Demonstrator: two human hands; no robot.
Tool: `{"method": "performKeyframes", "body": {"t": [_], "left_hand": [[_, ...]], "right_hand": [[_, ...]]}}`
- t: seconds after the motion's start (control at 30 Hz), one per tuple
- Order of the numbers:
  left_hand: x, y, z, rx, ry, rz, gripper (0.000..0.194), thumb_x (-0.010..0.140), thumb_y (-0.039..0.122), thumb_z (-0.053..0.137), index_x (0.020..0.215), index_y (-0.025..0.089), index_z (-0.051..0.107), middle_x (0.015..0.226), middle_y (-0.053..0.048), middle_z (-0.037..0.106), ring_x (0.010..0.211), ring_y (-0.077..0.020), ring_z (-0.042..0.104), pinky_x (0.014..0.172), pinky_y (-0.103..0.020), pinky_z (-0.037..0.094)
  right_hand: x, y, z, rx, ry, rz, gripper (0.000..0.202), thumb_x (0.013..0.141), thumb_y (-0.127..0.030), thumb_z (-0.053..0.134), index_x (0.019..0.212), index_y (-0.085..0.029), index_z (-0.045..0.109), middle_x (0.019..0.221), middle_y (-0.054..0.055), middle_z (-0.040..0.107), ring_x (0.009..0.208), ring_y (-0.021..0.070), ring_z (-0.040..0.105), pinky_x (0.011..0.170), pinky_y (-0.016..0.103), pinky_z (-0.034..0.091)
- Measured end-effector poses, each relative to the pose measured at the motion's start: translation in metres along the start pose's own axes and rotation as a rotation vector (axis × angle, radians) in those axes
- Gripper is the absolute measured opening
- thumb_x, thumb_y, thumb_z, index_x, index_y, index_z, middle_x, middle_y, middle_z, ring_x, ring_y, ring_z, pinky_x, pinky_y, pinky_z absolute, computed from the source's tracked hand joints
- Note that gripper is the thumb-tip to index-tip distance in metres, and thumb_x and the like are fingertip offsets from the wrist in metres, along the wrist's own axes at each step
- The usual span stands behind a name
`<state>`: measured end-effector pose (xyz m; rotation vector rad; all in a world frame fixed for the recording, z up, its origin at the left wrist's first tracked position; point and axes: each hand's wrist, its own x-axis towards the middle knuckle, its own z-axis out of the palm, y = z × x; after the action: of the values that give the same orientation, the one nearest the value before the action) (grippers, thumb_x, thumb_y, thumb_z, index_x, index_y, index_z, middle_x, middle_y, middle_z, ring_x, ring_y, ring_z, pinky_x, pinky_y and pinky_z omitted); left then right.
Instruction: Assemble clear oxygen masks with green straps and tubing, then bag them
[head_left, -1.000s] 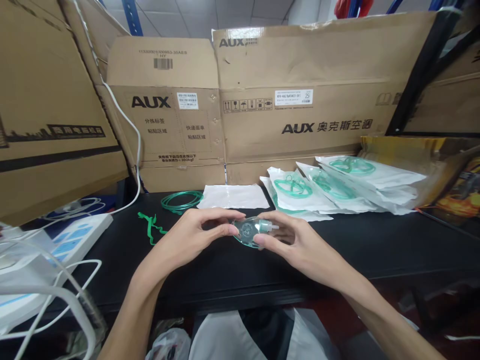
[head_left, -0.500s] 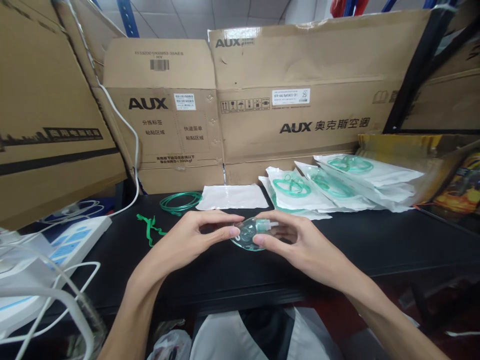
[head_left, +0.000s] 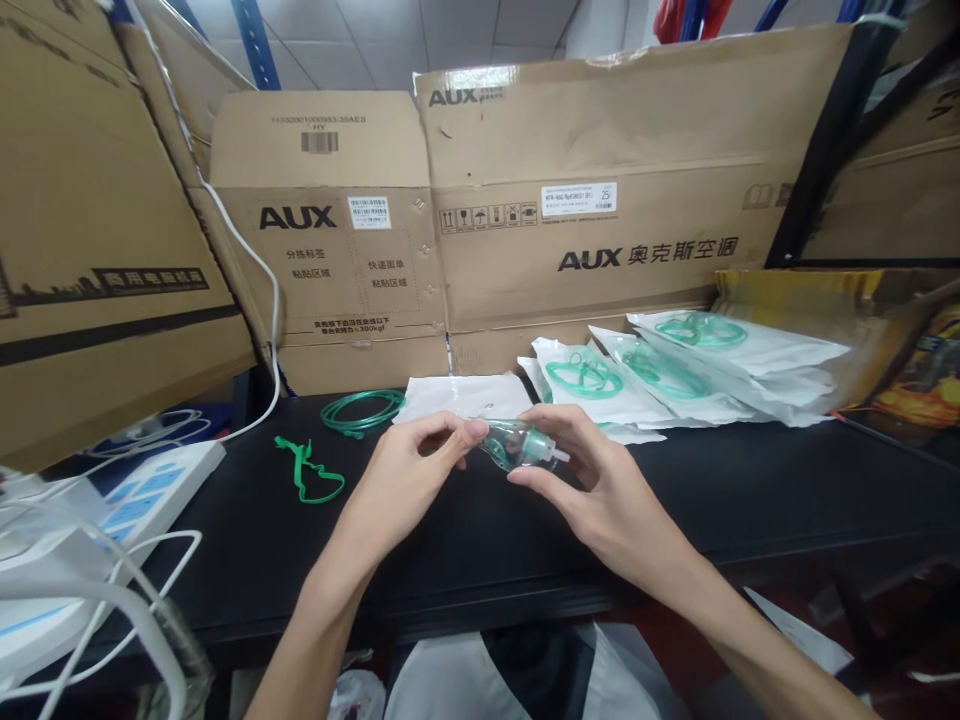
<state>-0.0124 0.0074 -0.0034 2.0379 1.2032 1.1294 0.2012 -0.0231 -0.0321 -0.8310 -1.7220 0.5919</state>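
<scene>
A clear oxygen mask with a pale green connector is held above the black table, turned sideways. My left hand pinches its left edge between thumb and fingers. Around the connector end curl the thumb and fingers of my right hand, and its fingertips partly cover the mask. Left of my hands lies a green elastic strap. Behind it is a coil of green tubing. Just past the mask, a flat white pouch lies near the cardboard.
White pouches with green tubing inside are stacked at the back right. Cardboard panels stand behind the black table. On the left are a white power strip and loose white cables.
The mask has tipped sideways, its connector now pointing right and down. My left hand has shifted to the mask's edge, and more of the green strap shows.
</scene>
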Motion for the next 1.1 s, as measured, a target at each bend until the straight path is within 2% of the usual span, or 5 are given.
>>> {"method": "performKeyframes", "body": {"t": [0.13,0.33,0.6,0.9,1.1], "left_hand": [[-0.001,0.003,0.008,-0.19,0.06,0.083,0.032,0.096,0.051,0.065,0.089,0.021,0.073,0.071,0.003,0.059,0.067,-0.0129,0.051,0.064,-0.024,0.039],[-0.003,0.006,0.008,-0.207,0.069,0.181,0.021,0.094,0.04,0.072,0.084,0.021,0.073,0.072,0.004,0.062,0.07,-0.0104,0.056,0.068,-0.02,0.043],[-0.004,0.006,0.008,-0.212,0.046,0.206,0.021,0.092,0.038,0.074,0.079,0.021,0.075,0.07,0.004,0.064,0.069,-0.0091,0.057,0.067,-0.018,0.044],[-0.003,0.01,0.01,-0.281,-0.004,0.217,0.019,0.09,0.035,0.076,0.107,0.03,0.083,0.084,0.001,0.073,0.07,-0.011,0.059,0.067,-0.02,0.048],[-0.005,0.011,0.015,-0.206,0.004,0.238,0.021,0.089,0.031,0.078,0.11,0.032,0.082,0.086,0.0,0.074,0.08,-0.0134,0.064,0.075,-0.022,0.048]], "right_hand": [[0.001,0.0,0.001,0.088,0.015,0.034,0.032,0.092,-0.032,0.074,0.122,-0.035,0.061,0.128,-0.002,0.066,0.12,0.0207,0.063,0.104,0.034,0.05],[0.006,-0.011,-0.003,0.47,-0.083,0.3,0.039,0.098,-0.052,0.061,0.124,-0.024,0.066,0.117,0.009,0.069,0.102,0.023,0.068,0.081,0.037,0.059],[0.001,-0.02,-0.003,0.604,-0.054,0.29,0.02,0.092,-0.037,0.075,0.102,-0.024,0.066,0.109,0.001,0.064,0.111,0.0199,0.062,0.088,0.037,0.062],[-0.002,-0.025,-0.002,0.589,-0.041,0.225,0.02,0.095,-0.031,0.071,0.113,-0.023,0.073,0.122,0.005,0.068,0.117,0.0243,0.065,0.09,0.039,0.063],[-0.002,-0.026,0.002,0.445,-0.02,0.196,0.016,0.09,-0.024,0.076,0.106,-0.022,0.078,0.106,0.003,0.075,0.102,0.0168,0.068,0.093,0.028,0.056]]}}
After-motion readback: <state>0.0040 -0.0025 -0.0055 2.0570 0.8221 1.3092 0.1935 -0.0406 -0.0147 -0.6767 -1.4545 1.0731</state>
